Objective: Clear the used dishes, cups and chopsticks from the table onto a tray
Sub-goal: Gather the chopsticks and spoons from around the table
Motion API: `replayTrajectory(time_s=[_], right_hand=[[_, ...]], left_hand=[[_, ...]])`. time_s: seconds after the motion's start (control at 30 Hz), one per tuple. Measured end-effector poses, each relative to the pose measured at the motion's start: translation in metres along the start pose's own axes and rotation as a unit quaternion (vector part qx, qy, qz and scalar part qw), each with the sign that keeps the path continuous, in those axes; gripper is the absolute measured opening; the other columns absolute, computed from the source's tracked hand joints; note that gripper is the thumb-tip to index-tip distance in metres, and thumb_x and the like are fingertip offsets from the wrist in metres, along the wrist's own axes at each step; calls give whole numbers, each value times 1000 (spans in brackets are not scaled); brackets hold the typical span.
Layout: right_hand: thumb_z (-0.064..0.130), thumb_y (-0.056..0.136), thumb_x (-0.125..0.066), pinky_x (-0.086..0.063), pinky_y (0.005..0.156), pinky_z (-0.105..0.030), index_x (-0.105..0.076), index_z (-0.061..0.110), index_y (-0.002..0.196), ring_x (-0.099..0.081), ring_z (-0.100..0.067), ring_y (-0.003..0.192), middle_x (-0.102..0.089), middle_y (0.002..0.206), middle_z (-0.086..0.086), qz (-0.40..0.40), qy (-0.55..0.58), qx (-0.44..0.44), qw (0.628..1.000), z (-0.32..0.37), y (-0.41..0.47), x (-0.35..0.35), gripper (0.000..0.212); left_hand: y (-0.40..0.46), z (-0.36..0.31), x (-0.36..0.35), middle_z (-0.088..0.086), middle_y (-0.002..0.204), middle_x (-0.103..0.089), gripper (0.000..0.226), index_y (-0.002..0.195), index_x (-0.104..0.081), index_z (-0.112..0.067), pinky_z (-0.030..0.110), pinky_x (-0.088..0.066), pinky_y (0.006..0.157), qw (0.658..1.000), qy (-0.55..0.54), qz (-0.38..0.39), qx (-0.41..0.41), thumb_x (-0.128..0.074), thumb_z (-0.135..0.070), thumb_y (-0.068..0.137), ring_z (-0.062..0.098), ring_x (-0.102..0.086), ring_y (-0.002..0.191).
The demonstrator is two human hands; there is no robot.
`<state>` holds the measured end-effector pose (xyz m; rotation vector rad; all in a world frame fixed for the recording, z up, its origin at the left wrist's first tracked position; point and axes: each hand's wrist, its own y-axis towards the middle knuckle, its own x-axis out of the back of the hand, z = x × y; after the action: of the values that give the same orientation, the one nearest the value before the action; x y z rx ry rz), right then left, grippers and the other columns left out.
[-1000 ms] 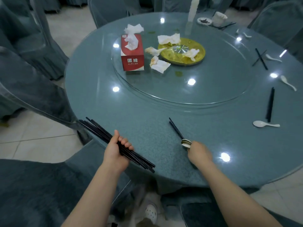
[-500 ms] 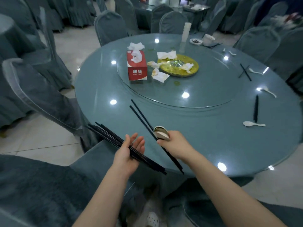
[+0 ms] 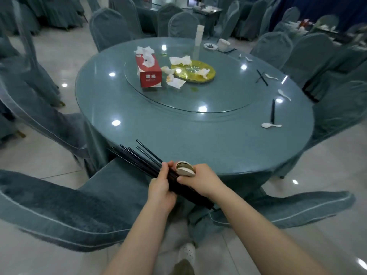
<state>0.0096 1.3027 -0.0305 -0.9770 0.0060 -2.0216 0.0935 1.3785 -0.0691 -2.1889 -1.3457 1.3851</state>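
At the lower centre of the frame, the left hand (image 3: pixel 161 188) was curled round a bundle of black chopsticks (image 3: pixel 143 158). The right hand (image 3: pixel 200 180) gripped stacked spoons (image 3: pixel 183 168) and touched the bundle too, just off the near edge of the round bench (image 3: pixel 178 135).

The red tissue box (image 3: pixel 150 73) on the turntable bears white characters reading 国緣; the smaller line beneath is illegible
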Motion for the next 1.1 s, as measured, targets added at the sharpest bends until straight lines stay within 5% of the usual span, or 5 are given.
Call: replayTrajectory(time_s=[0.13, 0.4, 0.6, 0.77, 1.1], right_hand=[[34, 76, -73, -31, 43, -14, -51, 21, 52, -45, -2, 48, -48, 48, 9, -32, -14, -20, 999, -34, -30, 24, 34], [30, 79, -65, -41, 62, -33, -65, 1, 87, -51, -14, 68, -63, 73, -13, -73, 6, -28, 997, -104, -84, 103, 30], [19, 80, -67, -39, 58, -17, -67, 29, 73, -54, -1, 61, -63, 66, 9, -152, 33, -35, 987, -178, -131, 201, 13], [18, 80, -69, -48, 72, -33, -73, 24, 77, -65, -22, 79, -72, 80, -4, -205, 61, -46, 976, -252, -155, 282, 8], [28, 78, -68, -43, 59, -28, -71, 28, 70, -58, -9, 61, -66, 62, 8, -212, 96, -57, 971, -362, -152, 372, 9]], left_hand=[[-9, 9, -10, 3, 77, -73, 26, 85, -58, -13, 33, -52, 74, 999, -38, 27, -2, -44, -28, 100, 19, -67, 82], [-28, 63, -74, 4, 93, -68, 28, 87, -55, -14, 30, -48, 71, 998, -40, 49, 1, -39, -32, 102, 17, -65, 85], [-59, 154, -168, 4, 90, -68, 27, 90, -56, -12, 30, -50, 69, 997, -40, 72, -6, -41, -32, 101, 17, -67, 82], [-81, 239, -238, 3, 78, -74, 27, 91, -57, -11, 33, -52, 74, 995, -42, 96, 9, -43, -33, 100, 17, -70, 77], [-84, 363, -334, 3, 71, -72, 26, 92, -57, -10, 33, -52, 72, 995, -1, 99, -3, -44, -31, 100, 16, -71, 72]])
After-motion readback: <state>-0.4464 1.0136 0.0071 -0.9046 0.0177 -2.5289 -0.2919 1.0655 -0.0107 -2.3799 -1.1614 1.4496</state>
